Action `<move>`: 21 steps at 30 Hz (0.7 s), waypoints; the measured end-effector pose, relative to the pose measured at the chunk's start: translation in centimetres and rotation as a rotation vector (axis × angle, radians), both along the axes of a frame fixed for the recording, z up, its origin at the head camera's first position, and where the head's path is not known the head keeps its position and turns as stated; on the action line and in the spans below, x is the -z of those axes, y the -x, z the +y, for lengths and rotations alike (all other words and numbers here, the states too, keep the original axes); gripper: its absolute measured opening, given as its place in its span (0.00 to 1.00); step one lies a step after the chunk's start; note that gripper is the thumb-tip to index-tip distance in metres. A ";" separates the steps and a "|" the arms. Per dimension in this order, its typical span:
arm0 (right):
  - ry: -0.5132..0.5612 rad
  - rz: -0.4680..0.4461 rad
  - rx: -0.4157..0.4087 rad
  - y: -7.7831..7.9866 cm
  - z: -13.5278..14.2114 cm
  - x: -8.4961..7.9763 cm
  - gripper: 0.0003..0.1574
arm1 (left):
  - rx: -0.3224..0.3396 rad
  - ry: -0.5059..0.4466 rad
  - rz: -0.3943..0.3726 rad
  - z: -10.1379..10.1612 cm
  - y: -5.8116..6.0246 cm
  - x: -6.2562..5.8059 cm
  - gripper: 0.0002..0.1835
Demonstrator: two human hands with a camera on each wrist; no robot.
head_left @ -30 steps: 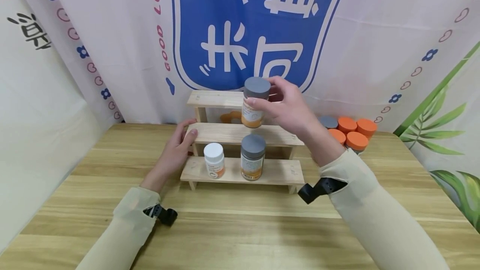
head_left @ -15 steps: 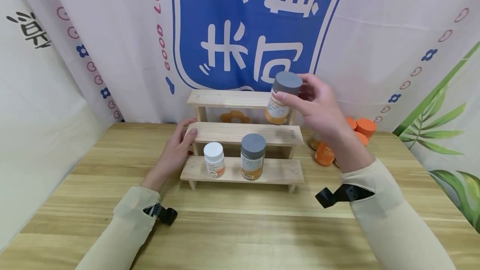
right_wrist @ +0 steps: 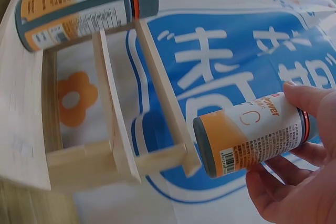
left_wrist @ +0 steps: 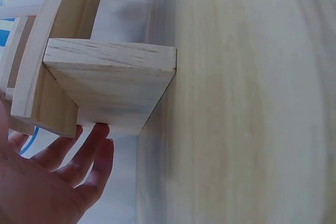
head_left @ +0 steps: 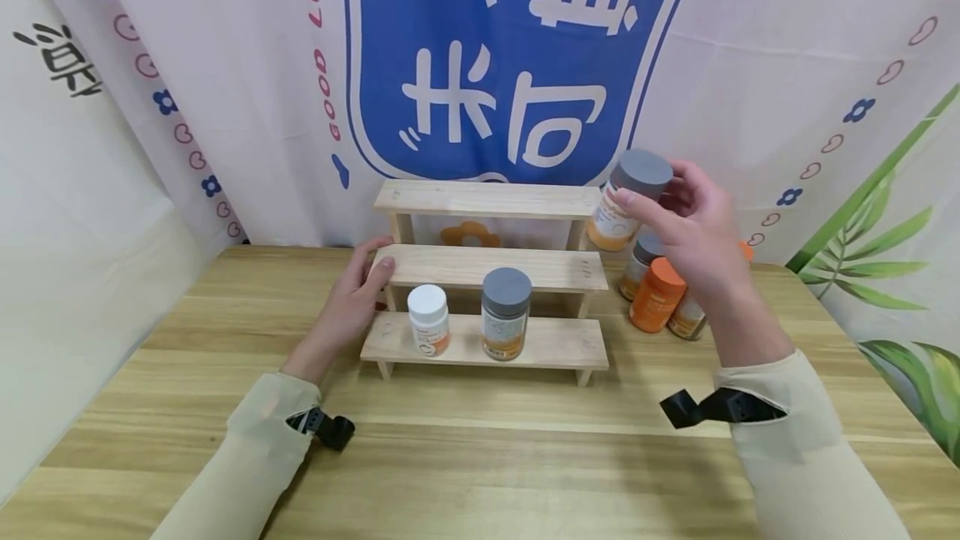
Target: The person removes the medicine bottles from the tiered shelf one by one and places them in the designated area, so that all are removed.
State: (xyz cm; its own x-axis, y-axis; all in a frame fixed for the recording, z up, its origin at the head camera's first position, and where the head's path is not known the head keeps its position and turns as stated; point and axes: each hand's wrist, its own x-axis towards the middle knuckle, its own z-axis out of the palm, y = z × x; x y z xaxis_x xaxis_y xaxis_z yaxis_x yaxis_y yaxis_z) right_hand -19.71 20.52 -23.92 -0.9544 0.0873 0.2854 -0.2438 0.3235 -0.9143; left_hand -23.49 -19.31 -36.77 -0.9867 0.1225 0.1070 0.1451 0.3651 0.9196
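Note:
A three-tier wooden display stand (head_left: pixel 487 267) is on the table. My left hand (head_left: pixel 347 300) grips its left end, thumb on the middle tier; the left wrist view has fingertips touching the wooden support (left_wrist: pixel 113 85). To the right of the top tier, my right hand (head_left: pixel 701 223) holds a grey-capped supplement bottle (head_left: pixel 613 222) in the air, slightly tilted. Thumb and fingers wrap its cap end in the right wrist view, leaving the orange-and-white label (right_wrist: pixel 247 132) visible. On the bottom tier stand a small white bottle (head_left: pixel 430 325) and another grey-capped bottle (head_left: pixel 505 317).
Beyond the stand's right end, several bottles stand close together on the table, including an orange bottle (head_left: pixel 656 298) and a grey-capped one (head_left: pixel 643 263). My right forearm partly hides them. A printed curtain (head_left: pixel 285 107) hangs directly behind the table (head_left: pixel 480 457).
My right hand has carried the grey-capped bottle rightward, from above the middle tier to beyond the stand's right end. My left hand and the stand have stayed put.

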 end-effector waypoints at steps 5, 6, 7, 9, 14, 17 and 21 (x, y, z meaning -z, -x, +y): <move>0.029 -0.011 0.075 0.0 1.9 0.9 0.34 | 0.004 -0.001 0.000 0.0 0.0 0.0 0.30; 0.038 -0.010 0.092 0.0 2.4 1.0 0.34 | 0.003 0.000 0.002 0.0 0.0 0.0 0.30; 0.045 -0.010 0.110 0.0 2.9 1.2 0.34 | 0.003 -0.002 0.004 0.0 0.0 0.0 0.30; 0.056 -0.013 0.152 -0.1 3.8 1.4 0.34 | 0.008 0.000 0.005 0.0 0.0 0.0 0.30; 0.126 -0.014 0.210 -0.6 5.8 1.8 0.36 | 0.000 0.001 0.014 0.0 0.0 0.0 0.30; 0.192 -0.005 0.238 -0.7 6.7 2.2 0.36 | -0.004 0.000 0.010 0.0 -0.1 0.0 0.29; 0.216 -0.004 0.310 -0.9 7.9 2.7 0.36 | 0.008 -0.011 0.003 0.0 -0.1 -0.1 0.30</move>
State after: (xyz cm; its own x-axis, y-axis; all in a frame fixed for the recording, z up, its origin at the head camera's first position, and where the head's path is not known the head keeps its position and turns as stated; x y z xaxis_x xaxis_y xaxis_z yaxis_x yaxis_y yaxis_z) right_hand -18.86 28.38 -26.65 -0.8742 0.4299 0.2256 -0.1612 0.1814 -0.9701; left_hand -23.39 -19.32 -36.65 -0.9855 0.1287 0.1109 0.1502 0.3543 0.9230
